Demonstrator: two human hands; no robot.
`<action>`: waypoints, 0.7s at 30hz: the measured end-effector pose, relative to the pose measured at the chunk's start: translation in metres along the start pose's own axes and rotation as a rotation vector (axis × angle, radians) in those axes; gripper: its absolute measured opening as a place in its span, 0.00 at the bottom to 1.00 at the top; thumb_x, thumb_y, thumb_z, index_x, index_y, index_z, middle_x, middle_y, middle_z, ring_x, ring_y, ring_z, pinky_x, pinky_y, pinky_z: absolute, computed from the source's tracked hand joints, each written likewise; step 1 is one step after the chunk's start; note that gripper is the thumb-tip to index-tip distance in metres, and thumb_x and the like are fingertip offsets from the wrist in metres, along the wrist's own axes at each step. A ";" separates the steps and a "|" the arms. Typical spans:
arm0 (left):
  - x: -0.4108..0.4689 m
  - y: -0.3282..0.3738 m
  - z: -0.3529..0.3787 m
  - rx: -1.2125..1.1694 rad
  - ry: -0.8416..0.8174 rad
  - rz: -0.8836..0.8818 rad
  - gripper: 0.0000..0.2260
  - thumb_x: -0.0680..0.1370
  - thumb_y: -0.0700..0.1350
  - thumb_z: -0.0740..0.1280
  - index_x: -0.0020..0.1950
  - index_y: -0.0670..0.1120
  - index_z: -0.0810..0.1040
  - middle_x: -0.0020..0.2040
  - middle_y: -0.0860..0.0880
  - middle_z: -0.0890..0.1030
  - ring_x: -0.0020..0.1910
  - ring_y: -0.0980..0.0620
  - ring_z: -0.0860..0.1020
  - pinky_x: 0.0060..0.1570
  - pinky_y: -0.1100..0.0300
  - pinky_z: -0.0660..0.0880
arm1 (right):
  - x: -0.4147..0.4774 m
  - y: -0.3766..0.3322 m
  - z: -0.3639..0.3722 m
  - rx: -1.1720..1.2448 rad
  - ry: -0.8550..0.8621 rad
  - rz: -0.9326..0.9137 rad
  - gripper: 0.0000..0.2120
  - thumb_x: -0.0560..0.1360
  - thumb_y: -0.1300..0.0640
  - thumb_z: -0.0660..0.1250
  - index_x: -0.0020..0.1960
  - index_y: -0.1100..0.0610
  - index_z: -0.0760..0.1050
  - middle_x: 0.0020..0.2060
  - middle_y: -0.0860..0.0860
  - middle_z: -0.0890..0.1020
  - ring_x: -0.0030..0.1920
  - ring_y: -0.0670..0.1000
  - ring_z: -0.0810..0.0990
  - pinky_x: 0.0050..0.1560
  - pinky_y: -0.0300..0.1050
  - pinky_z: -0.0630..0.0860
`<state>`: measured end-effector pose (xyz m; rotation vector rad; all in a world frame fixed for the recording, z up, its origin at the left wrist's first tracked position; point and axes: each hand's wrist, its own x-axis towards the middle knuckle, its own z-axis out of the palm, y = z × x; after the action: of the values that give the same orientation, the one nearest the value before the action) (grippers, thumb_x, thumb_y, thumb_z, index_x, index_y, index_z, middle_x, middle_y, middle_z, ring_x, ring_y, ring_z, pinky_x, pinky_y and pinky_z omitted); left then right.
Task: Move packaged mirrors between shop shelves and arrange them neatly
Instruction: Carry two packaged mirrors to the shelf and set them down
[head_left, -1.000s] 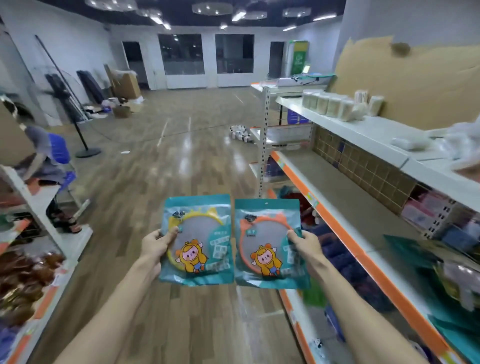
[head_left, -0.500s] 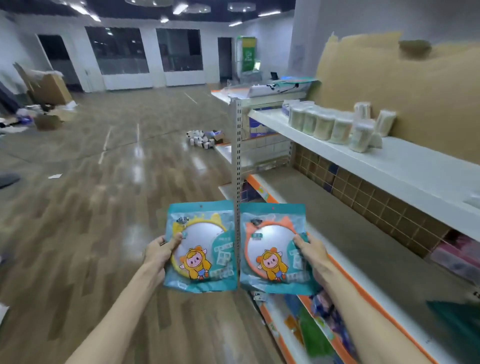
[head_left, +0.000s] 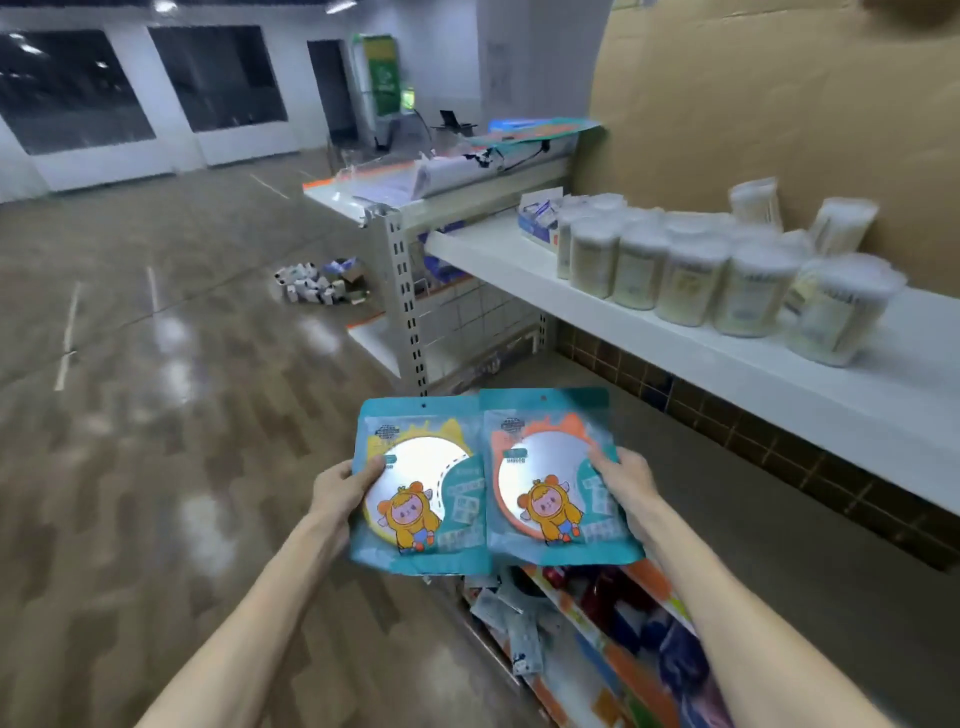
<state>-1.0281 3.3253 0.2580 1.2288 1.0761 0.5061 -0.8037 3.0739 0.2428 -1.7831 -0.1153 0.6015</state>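
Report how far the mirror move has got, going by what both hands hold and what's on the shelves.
Done: both packs are picked up. In hand: the left hand holds the teal-packaged yellow-framed mirror, the right hand the teal-packaged orange-framed mirror, side by side. Left: neither is shelved; the grey middle shelf ahead lies bare.

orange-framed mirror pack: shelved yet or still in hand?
In hand. The teal packaged orange-framed mirror is held by the right hand above the brown middle shelf, not resting on it.
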 end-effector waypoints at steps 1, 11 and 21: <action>0.015 0.005 0.011 0.010 -0.042 -0.006 0.11 0.75 0.44 0.73 0.51 0.37 0.80 0.44 0.39 0.85 0.40 0.41 0.83 0.43 0.47 0.81 | 0.010 -0.002 -0.001 -0.002 0.011 0.002 0.14 0.80 0.53 0.64 0.60 0.61 0.76 0.51 0.57 0.83 0.41 0.51 0.81 0.33 0.38 0.74; 0.153 0.023 0.124 0.184 -0.457 -0.041 0.12 0.75 0.44 0.73 0.51 0.36 0.80 0.44 0.38 0.85 0.36 0.41 0.83 0.40 0.47 0.82 | 0.050 0.018 -0.013 0.082 0.421 0.222 0.15 0.79 0.49 0.64 0.54 0.59 0.80 0.50 0.59 0.84 0.46 0.56 0.82 0.42 0.43 0.76; 0.226 0.051 0.163 0.316 -0.657 -0.029 0.08 0.75 0.45 0.73 0.46 0.40 0.80 0.50 0.36 0.83 0.46 0.39 0.81 0.53 0.38 0.78 | 0.012 0.035 0.018 0.238 0.793 0.275 0.09 0.79 0.58 0.66 0.55 0.62 0.75 0.39 0.55 0.79 0.37 0.53 0.76 0.36 0.44 0.72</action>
<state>-0.7741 3.4426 0.2130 1.5082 0.6160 -0.1082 -0.8094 3.0833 0.2035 -1.6920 0.7227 0.0559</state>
